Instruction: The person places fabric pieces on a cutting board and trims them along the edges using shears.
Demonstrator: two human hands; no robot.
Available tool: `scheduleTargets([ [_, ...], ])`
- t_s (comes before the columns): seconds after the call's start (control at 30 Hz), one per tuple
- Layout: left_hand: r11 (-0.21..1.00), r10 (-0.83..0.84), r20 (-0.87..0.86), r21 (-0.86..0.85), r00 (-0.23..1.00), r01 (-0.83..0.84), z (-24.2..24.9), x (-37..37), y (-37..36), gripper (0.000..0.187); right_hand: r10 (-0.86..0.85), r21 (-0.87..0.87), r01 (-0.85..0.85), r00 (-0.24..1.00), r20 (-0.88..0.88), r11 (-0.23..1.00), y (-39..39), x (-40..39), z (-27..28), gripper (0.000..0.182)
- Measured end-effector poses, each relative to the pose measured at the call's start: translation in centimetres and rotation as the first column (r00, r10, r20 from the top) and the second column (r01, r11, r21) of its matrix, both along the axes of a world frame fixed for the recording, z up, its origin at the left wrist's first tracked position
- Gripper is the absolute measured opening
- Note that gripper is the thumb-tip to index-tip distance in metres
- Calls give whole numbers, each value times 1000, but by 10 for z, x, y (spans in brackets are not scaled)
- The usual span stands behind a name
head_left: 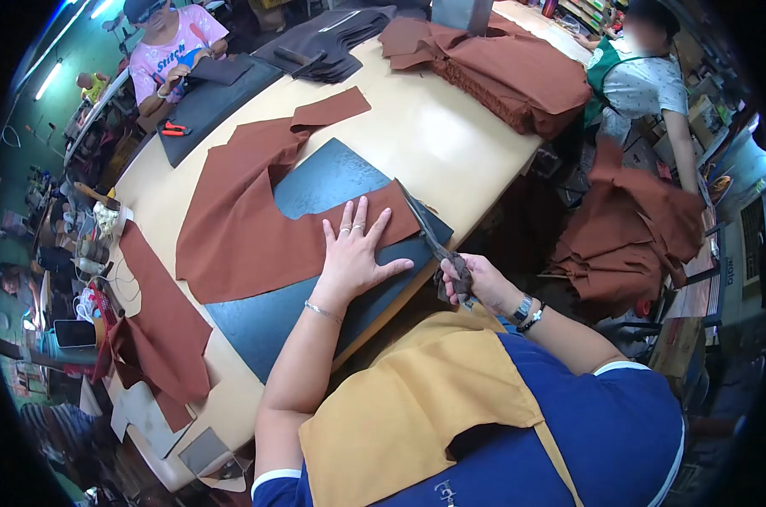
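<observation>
My left hand (353,253) lies flat with its fingers spread on a reddish-brown piece of material (248,203). That piece spreads over a dark blue-grey board (320,182) on the table. In my right hand (472,283) is a pair of scissors (429,234), its handles wrapped in dark cloth. The blades point away from me and lie along the right end of the brown piece, close by my left fingertips.
A cream table (451,106) holds a pile of brown pieces (510,68), dark pieces (332,42) and an orange cutter (176,129). Two people work across it and at right. More brown material hangs at left (167,329) and lies heaped at right (628,228).
</observation>
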State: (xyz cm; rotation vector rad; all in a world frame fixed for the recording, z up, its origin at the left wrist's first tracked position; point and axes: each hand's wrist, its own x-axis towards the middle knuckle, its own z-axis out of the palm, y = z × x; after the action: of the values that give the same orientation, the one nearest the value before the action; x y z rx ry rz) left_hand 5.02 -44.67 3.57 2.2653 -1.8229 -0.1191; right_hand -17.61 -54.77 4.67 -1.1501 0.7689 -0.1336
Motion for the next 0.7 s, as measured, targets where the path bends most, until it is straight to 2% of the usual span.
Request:
scheduleTargets([
  [0.1,1000,-6,1,-5,1000,6,-2,0,0,96,17,3,-17,1000,7,1000,-3,1,1,33],
  [0.2,1000,-4,-10,-15,1000,4,-3,0,0,96,45,-71,-46,999,-5,996,-1,-4,1,32],
  [0.43,999,-28,-66,-38,997,25,0,0,2,96,48,-51,-48,999,-1,998,-6,-3,-7,28],
  [0.53,996,-74,-60,-60,995,70,-3,-4,4,96,-38,46,35,997,69,998,-9,7,-6,20],
  [0.63,996,-75,-85,-63,994,69,-6,-7,4,96,-50,55,43,989,136,998,-12,4,-13,21],
  [0.7,997,-31,-76,-68,997,25,-1,-6,7,89,-66,27,63,988,142,998,-8,1,-12,18],
])
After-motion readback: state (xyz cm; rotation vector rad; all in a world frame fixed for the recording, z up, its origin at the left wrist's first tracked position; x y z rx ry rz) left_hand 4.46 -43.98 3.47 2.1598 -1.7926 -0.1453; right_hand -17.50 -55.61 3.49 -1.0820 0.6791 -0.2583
